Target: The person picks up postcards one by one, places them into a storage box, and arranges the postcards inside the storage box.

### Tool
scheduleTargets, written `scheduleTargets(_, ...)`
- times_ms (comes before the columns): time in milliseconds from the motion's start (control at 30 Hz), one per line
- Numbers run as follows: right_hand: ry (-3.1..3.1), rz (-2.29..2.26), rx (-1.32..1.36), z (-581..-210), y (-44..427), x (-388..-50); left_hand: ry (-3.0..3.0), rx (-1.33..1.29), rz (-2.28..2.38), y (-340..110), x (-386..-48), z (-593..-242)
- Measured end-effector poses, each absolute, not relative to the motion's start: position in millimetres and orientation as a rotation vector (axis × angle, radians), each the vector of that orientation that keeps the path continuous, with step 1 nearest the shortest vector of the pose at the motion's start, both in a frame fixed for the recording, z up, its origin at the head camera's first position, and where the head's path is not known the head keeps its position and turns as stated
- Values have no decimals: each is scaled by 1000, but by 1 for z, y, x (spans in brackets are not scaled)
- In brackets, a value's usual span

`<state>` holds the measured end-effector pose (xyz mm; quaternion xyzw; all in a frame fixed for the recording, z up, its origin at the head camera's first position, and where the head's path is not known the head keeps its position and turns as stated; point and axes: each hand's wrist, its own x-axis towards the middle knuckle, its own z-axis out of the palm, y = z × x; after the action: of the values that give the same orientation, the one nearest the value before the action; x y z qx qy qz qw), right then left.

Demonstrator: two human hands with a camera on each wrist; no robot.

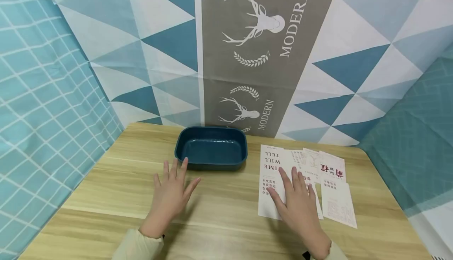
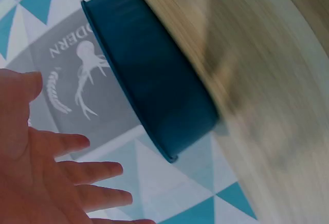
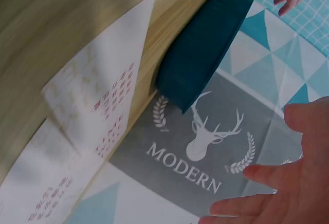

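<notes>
Near the back of the wooden table sits a dark blue rectangular tub (image 1: pixel 212 166) with rounded corners; nothing shows inside it. My left hand (image 1: pixel 170 197) is held over the table just in front of the tub's left end, fingers spread and holding nothing. Several printed paper cards (image 1: pixel 339 209) lie partly overlapping on the right side, with red and dark lettering. Above them hovers my right hand (image 1: pixel 299 205), fingers spread, hiding part of the cards. In the right wrist view the cards (image 3: pixel 97 80) lie apart from the right hand (image 3: pixel 277 183).
The wooden table (image 1: pixel 106 189) ends at a patterned cloth backdrop (image 1: pixel 170 55) with triangles and deer heads. Blue checked cloth (image 1: pixel 42 94) hangs along the left side, and a teal cloth (image 1: pixel 417 134) along the right.
</notes>
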<state>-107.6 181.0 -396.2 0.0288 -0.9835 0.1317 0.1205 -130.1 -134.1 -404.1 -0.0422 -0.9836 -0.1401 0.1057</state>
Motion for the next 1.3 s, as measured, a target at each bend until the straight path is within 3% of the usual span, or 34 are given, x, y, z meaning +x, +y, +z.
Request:
scheduleTargets(600, -2737, 328, 25, -406, 245, -119, -2790, -53, -482, -172, -194, -417)
scheduleTargets(1300, -3004, 296, -256, -425, 321, -129, -2867, 22, -539, -173, -243, -425)
